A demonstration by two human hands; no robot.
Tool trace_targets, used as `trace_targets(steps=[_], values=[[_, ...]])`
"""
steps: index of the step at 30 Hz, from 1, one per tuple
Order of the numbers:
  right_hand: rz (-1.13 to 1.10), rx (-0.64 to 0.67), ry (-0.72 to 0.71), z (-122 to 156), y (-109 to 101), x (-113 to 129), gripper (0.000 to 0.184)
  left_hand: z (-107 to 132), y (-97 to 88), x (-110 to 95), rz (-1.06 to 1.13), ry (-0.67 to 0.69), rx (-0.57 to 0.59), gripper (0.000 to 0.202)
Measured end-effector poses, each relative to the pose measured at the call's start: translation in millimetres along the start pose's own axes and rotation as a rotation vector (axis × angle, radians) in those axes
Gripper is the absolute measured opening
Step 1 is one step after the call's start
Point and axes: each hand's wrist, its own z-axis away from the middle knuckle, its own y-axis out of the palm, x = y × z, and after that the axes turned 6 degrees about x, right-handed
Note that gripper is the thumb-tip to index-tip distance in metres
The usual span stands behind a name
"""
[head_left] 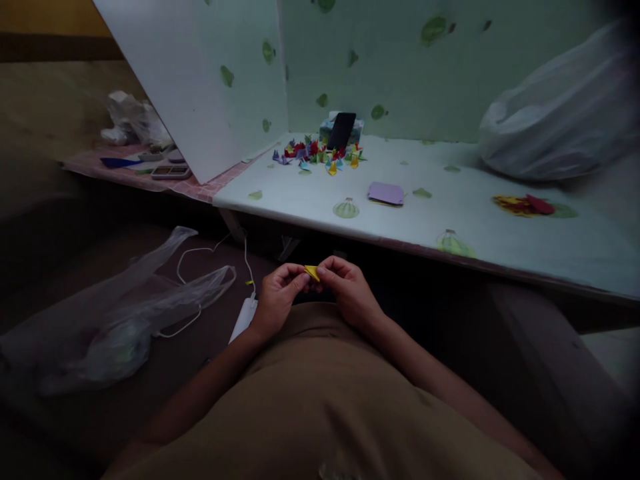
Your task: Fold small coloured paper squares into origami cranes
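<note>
Brown clothing (325,380) nearest; just past it, left hand (277,297) and right hand (354,291), fingers curled, each pinching small folded yellow paper (312,273) between thumb and fingertips, one per side. Paper likely very light, stiffer along folds, easily creased or torn; best held by folded edges (gently, moist skin might soften it). Dark gap beyond gives turning room before desk (300,207) edge. Farther, purple paper stack (385,193); behind, crowded paper cranes (316,156), then phone (342,131).
</note>
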Motion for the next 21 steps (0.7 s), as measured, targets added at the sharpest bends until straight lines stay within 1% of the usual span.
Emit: trace_targets(steps=[7, 11, 14, 21], values=[[0.096, 0.078, 0.033, 2.0, 0.0, 5.9, 0.025, 0.8, -1.7, -2.2, -0.023, 0.01, 0.006, 0.013], [0.165, 0.099, 0.029, 2.9, 0.1, 8.4, 0.03, -0.5, -3.9, -2.5, -0.065, -0.014, 0.035, 0.013], [0.19, 0.103, 0.004, 2.1, -1.1, 7.7, 0.027, -1.3, -5.3, -3.5, -0.088, -0.044, 0.063, 0.015], [0.203, 0.12, 0.001, 1.3, -2.4, 6.9, 0.023, -0.7, -5.5, -5.6, -0.069, -0.064, 0.073, 0.017]])
